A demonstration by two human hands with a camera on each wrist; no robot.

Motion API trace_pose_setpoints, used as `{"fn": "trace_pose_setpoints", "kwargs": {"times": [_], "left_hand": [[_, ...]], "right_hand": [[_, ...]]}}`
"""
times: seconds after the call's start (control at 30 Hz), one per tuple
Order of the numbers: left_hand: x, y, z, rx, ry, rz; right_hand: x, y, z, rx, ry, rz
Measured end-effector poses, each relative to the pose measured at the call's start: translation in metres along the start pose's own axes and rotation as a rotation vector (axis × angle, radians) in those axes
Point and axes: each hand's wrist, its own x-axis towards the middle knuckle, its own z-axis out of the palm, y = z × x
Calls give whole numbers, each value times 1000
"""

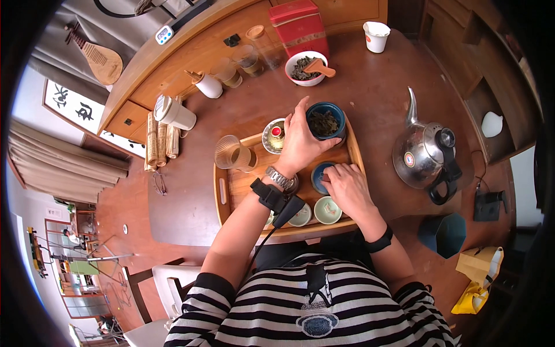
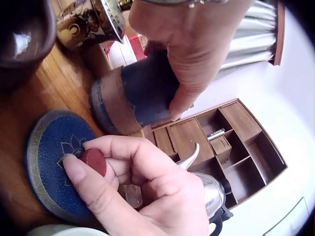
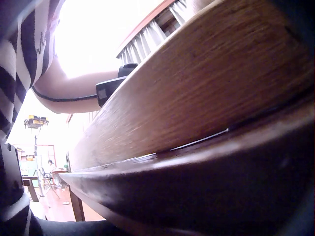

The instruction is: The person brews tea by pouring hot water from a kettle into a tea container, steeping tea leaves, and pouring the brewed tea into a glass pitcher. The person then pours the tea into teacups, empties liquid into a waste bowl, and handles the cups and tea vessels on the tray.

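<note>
My left hand, with a metal watch at its wrist, grips the side of a dark blue cup with a brown band. Dark tea leaves lie inside the cup. Close in front of it, my right hand pinches a reddish-brown knob between thumb and fingers. The knob sits over the middle of a round blue lid with a flower pattern. Beneath the lid is a wooden tray. Neither hand appears at work in the right wrist view, where the tray's side fills most of it.
Two pale green dishes sit along the tray's near side. A ribbed glass and a small dish with a red centre are left. A steel kettle stands right. Behind are a leaf bowl with scoop and a red box.
</note>
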Motion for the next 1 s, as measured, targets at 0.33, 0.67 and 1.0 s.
{"fn": "trace_pose_setpoints", "kwargs": {"times": [0.33, 0.67, 1.0], "left_hand": [[8, -7, -8, -178, -89, -12], [1, -13, -5, -240, -89, 50], [-10, -23, -42, -48, 210, -123]], "right_hand": [[0, 1, 1, 8, 22, -9], [0, 1, -2, 324, 188, -5], [58, 3, -77, 224, 269, -8]]}}
